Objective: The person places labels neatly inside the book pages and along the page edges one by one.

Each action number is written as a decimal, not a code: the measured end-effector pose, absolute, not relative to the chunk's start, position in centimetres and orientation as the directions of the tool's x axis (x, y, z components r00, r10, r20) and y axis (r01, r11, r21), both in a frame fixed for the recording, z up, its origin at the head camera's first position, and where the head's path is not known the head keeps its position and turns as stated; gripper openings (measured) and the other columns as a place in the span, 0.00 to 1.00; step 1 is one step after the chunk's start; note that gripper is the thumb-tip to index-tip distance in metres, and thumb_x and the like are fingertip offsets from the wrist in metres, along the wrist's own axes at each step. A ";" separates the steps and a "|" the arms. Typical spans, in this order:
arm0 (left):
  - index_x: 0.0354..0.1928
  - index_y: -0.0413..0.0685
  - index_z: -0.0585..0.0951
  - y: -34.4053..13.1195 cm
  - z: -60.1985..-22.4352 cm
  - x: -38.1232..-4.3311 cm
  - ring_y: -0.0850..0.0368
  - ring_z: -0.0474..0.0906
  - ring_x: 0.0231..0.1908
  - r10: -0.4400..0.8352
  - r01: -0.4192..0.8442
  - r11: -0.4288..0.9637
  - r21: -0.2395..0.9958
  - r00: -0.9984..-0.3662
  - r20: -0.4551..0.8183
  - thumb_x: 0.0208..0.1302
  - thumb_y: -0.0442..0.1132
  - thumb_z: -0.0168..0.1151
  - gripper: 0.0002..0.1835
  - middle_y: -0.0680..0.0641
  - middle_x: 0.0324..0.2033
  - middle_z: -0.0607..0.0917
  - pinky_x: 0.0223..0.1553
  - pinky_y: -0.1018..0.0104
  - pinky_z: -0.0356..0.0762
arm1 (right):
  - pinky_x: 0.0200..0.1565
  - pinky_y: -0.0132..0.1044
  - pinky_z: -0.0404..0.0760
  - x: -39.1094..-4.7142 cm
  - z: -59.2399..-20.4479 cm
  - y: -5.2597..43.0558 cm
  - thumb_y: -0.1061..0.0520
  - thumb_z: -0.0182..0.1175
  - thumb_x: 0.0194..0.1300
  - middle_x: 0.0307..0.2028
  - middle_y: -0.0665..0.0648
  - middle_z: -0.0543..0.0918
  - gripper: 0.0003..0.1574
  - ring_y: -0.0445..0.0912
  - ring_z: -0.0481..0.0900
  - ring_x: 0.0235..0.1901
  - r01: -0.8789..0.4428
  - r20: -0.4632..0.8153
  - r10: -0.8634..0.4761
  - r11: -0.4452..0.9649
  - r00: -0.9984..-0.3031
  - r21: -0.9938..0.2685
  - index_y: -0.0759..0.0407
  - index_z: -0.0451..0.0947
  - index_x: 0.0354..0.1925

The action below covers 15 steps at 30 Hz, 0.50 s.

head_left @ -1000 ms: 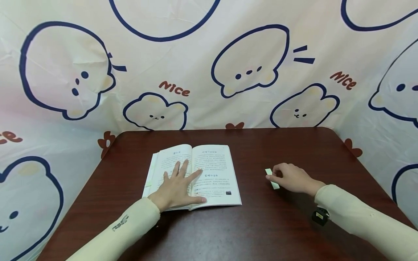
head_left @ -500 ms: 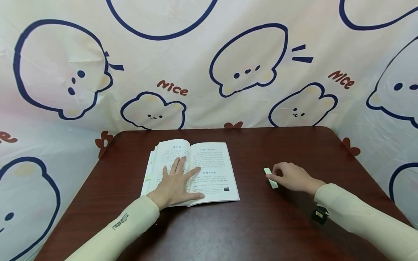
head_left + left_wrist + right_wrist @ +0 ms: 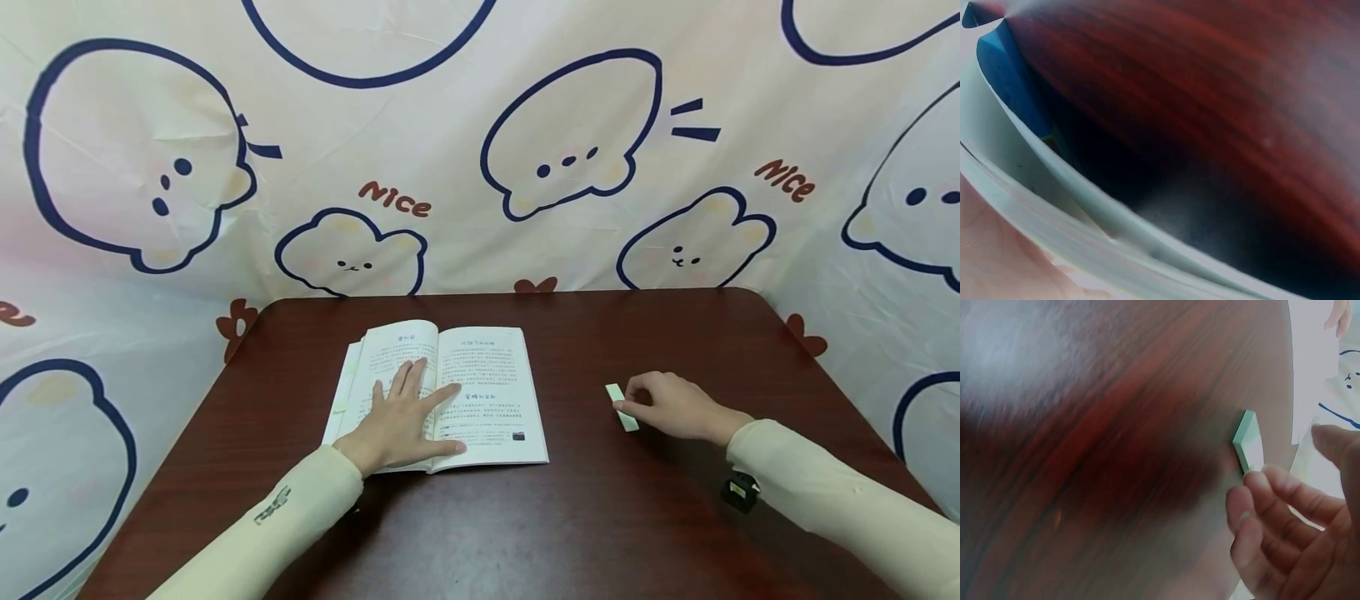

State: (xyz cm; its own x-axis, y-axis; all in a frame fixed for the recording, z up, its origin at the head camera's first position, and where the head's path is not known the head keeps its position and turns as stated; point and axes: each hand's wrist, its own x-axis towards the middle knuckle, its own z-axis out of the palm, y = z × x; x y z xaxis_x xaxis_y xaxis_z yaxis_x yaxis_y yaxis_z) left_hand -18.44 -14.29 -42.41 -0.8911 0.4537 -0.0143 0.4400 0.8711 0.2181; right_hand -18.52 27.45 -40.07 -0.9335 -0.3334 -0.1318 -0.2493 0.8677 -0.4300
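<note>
An open book (image 3: 495, 367) with printed text lies on the left half of the dark wood table. My left hand (image 3: 397, 417) rests across its middle, fingers spread, thumb along the lower right page. A pale green strip (image 3: 341, 406) shows at the left page edge. In the left wrist view, curved page edges and a blue cover (image 3: 1013, 81) stand out against the wood. On the right, a pale green sticky note pad (image 3: 1249, 440) lies flat. My right hand (image 3: 675, 406) is at it, loosely curled fingertips touching its near end; in the right wrist view the thumb is apart.
The table (image 3: 525, 542) has rounded far corners. A cloth backdrop (image 3: 450, 150) with cartoon outlines and "Nice" lettering stands behind and beside it. A small black device (image 3: 741, 492) hangs at the right sleeve.
The book has shifted slightly away from me, with my left hand still on it. My right hand and the sticky note pad have barely moved. The head view has shifted a little.
</note>
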 end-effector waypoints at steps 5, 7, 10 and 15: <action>0.75 0.69 0.67 -14.2 -42.4 -18.4 0.30 0.45 0.78 0.447 0.436 0.879 0.191 -0.894 -0.013 0.52 0.79 0.60 0.49 0.35 0.79 0.52 0.63 0.15 0.49 | 0.23 0.34 0.67 -18.8 -40.3 28.0 0.42 0.61 0.71 0.21 0.47 0.73 0.15 0.39 0.68 0.20 -0.279 -0.124 -0.355 0.871 -0.927 -0.405 0.51 0.81 0.36; 0.75 0.69 0.67 -14.2 -42.5 -18.4 0.29 0.45 0.78 0.448 0.440 0.880 0.178 -0.894 -0.009 0.52 0.79 0.59 0.49 0.37 0.79 0.54 0.62 0.14 0.48 | 0.23 0.33 0.66 -18.9 -40.5 28.3 0.43 0.61 0.71 0.20 0.47 0.72 0.14 0.39 0.68 0.20 -0.284 -0.125 -0.358 0.873 -0.926 -0.396 0.50 0.81 0.36; 0.75 0.69 0.67 -14.2 -42.5 -18.3 0.29 0.43 0.78 0.449 0.442 0.881 0.168 -0.894 -0.004 0.52 0.80 0.59 0.49 0.38 0.79 0.55 0.62 0.13 0.45 | 0.23 0.33 0.66 -19.0 -40.6 28.6 0.43 0.61 0.71 0.21 0.46 0.73 0.13 0.39 0.68 0.20 -0.289 -0.122 -0.361 0.873 -0.924 -0.393 0.50 0.81 0.36; 0.75 0.70 0.67 -14.1 -42.6 -18.3 0.27 0.42 0.78 0.439 0.432 0.885 0.175 -0.899 0.001 0.52 0.80 0.58 0.49 0.38 0.79 0.54 0.61 0.13 0.46 | 0.25 0.33 0.67 -19.0 -40.6 28.9 0.41 0.61 0.71 0.23 0.46 0.75 0.15 0.39 0.69 0.21 -0.292 -0.128 -0.367 0.871 -0.921 -0.395 0.50 0.81 0.37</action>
State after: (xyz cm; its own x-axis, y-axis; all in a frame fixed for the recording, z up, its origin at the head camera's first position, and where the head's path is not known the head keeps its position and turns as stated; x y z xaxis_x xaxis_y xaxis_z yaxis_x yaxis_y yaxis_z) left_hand -18.27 -14.15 -42.56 -0.8986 0.4387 0.0006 0.4320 0.8848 0.1747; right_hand -19.00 28.93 -40.61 -0.9214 -0.3671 -0.1278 -0.2922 0.8710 -0.3950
